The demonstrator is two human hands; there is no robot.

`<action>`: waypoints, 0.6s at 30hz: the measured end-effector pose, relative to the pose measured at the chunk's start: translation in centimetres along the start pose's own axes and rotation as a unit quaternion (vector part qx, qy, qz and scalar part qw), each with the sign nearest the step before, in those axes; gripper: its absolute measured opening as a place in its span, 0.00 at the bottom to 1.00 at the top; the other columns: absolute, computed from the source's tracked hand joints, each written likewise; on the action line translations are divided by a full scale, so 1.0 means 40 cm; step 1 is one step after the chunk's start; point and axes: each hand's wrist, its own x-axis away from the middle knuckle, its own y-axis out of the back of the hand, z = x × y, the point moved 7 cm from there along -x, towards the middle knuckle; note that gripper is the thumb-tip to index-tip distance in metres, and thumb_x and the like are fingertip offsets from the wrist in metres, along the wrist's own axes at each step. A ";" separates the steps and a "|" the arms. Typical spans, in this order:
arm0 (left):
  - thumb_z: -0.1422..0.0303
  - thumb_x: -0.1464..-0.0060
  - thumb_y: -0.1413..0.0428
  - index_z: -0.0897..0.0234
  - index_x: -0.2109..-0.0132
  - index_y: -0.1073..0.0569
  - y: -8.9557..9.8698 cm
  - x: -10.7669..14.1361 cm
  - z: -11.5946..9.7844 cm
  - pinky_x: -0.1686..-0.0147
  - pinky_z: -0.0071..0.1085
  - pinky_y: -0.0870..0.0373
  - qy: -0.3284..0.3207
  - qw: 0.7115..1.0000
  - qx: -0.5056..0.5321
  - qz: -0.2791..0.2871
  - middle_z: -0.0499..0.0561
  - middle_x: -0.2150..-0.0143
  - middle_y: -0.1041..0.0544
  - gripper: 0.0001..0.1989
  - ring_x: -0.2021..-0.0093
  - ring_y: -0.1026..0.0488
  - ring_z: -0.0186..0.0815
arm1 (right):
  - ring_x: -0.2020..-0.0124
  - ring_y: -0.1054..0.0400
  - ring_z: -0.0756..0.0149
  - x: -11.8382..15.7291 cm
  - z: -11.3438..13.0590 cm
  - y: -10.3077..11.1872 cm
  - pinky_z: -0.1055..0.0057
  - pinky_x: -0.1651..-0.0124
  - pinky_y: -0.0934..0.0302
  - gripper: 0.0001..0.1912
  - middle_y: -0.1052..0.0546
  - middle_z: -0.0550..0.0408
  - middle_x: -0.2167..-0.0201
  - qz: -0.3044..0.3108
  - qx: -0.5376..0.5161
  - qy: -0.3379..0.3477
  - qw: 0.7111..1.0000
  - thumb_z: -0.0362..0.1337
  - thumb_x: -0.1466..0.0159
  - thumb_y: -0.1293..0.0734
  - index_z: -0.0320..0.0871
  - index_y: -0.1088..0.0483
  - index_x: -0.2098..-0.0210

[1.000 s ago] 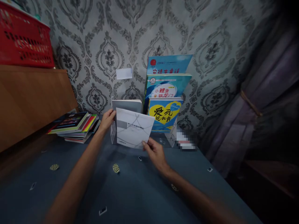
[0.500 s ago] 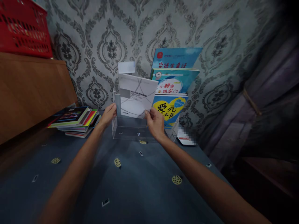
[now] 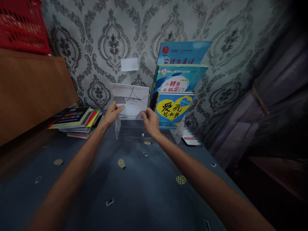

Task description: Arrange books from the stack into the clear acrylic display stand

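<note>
A white booklet [image 3: 133,101] with grey curved lines stands upright between my hands, at the left part of a clear stepped rack [image 3: 134,133]. My left hand [image 3: 112,115] pinches its left side, and my right hand [image 3: 151,121] grips its lower right corner. To the right of the booklet, three tiers of books rise in the rack: a yellow and blue book [image 3: 173,110] in front, a teal book [image 3: 180,78] behind it, and a taller blue book [image 3: 185,53] at the back.
A stack of books [image 3: 77,120] lies at the left beside a wooden cabinet [image 3: 33,93] with a red basket [image 3: 24,27] on top. Patterned wallpaper [image 3: 113,41] backs the dark blue tablecloth [image 3: 144,192]. A curtain [image 3: 235,118] hangs at the right.
The white booklet has moved left and down, lower in the rack. My right hand has shifted left with it, and my left hand now reaches over the booklet's left edge.
</note>
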 end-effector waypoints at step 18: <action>0.66 0.52 0.41 0.63 0.49 0.27 -0.013 0.017 0.033 0.39 0.41 0.36 -0.005 0.997 -0.082 0.010 0.54 0.50 0.21 0.21 0.45 0.27 0.44 | 0.40 0.33 0.50 0.022 -0.020 0.008 0.48 0.36 0.39 0.29 0.27 0.40 0.41 -0.018 0.049 0.050 0.997 0.31 0.35 0.44 0.40 0.41 0.34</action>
